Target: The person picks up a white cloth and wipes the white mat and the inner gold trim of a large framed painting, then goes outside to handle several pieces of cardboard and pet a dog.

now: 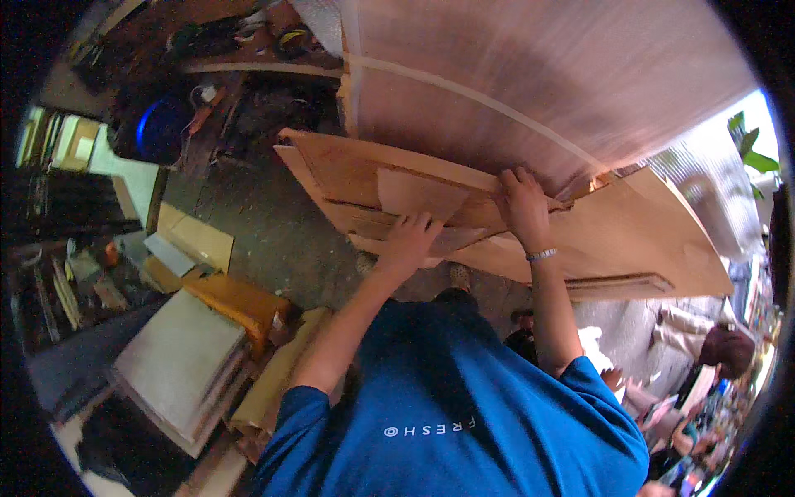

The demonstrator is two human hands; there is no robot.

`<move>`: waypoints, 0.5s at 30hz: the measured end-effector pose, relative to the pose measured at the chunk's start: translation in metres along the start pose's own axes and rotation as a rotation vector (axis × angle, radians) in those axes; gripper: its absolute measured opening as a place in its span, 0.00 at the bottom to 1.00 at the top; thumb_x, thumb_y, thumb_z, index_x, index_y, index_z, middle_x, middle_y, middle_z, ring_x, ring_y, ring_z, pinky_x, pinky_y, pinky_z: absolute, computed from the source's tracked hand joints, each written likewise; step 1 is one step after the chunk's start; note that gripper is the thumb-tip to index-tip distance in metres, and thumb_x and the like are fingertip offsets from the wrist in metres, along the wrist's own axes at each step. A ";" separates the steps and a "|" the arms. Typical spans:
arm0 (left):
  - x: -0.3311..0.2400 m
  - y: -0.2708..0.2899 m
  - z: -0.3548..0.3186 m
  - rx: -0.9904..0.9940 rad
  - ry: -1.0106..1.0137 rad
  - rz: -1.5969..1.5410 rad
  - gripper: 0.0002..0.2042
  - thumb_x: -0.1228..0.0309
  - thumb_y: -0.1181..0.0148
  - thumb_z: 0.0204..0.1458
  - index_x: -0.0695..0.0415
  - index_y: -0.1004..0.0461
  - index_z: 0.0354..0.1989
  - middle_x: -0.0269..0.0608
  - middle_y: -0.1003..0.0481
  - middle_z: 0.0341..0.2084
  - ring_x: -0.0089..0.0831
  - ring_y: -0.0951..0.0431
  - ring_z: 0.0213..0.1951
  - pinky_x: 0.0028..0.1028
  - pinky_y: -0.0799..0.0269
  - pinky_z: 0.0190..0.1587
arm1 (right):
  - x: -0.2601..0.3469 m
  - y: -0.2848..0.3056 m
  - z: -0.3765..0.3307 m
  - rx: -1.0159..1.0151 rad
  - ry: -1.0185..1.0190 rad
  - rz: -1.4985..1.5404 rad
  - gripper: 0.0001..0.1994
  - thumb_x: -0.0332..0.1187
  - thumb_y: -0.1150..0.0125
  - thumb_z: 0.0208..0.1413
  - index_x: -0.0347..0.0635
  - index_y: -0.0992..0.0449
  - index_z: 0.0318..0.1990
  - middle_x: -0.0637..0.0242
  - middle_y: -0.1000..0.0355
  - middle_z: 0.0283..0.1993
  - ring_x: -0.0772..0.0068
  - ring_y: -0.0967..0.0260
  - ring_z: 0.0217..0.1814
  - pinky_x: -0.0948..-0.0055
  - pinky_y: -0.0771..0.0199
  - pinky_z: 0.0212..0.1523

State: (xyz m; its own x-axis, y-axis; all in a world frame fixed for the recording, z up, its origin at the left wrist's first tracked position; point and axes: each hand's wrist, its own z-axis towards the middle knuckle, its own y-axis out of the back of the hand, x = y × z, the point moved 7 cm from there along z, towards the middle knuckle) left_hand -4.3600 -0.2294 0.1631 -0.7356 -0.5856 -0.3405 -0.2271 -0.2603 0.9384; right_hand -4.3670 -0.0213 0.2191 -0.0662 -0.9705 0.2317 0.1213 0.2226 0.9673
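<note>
Several flat cardboard sheets (339,161) lean together in front of me, below a large panel (530,74) wrapped in clear plastic with a strip of tape across it. My right hand (526,207), a bracelet at its wrist, has its fingers hooked over the sheets' far upper edge. Lower and to the left, my left hand (410,240) curls its fingers over the edge of a nearer cardboard piece. A pale rectangular patch (422,195) shows on the cardboard between the hands. Another wide cardboard sheet (646,224) spreads out to the right. My thumbs are mostly hidden.
At left, a stack of flat boards (182,352) stands beside an orange-brown box (240,302). Dark shelves with tools (79,277) lie farther left. Bubble wrap (704,186) hangs at the right, above a crowded heap of small items (687,431). Dark floor (257,224) shows left of the cardboard.
</note>
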 end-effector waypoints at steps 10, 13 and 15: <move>0.024 0.021 -0.014 -0.034 -0.336 0.077 0.21 0.69 0.47 0.49 0.43 0.28 0.54 0.40 0.30 0.39 0.39 0.28 0.45 0.39 0.32 0.50 | 0.039 -0.002 -0.034 -0.024 -0.086 0.026 0.13 0.28 0.42 0.47 0.42 0.28 0.43 0.58 0.29 0.40 0.53 0.31 0.45 0.58 0.29 0.44; 0.027 0.012 -0.035 0.011 -0.264 -0.003 0.20 0.70 0.48 0.49 0.43 0.26 0.53 0.36 0.30 0.39 0.37 0.28 0.44 0.40 0.32 0.50 | 0.046 0.002 -0.046 0.014 -0.088 0.052 0.10 0.28 0.43 0.46 0.45 0.27 0.39 0.62 0.31 0.37 0.57 0.31 0.42 0.59 0.30 0.43; 0.025 0.013 -0.046 -0.013 -0.169 0.015 0.19 0.71 0.47 0.49 0.42 0.25 0.51 0.33 0.30 0.41 0.37 0.29 0.44 0.40 0.32 0.49 | 0.047 0.002 -0.053 -0.020 -0.117 0.066 0.09 0.29 0.43 0.46 0.47 0.27 0.38 0.63 0.32 0.36 0.59 0.32 0.40 0.60 0.30 0.43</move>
State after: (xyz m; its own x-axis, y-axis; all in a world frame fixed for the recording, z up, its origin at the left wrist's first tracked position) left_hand -4.3519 -0.2821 0.1641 -0.8363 -0.4521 -0.3103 -0.2076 -0.2627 0.9423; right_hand -4.3176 -0.0717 0.2268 -0.1719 -0.9362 0.3065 0.1493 0.2827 0.9475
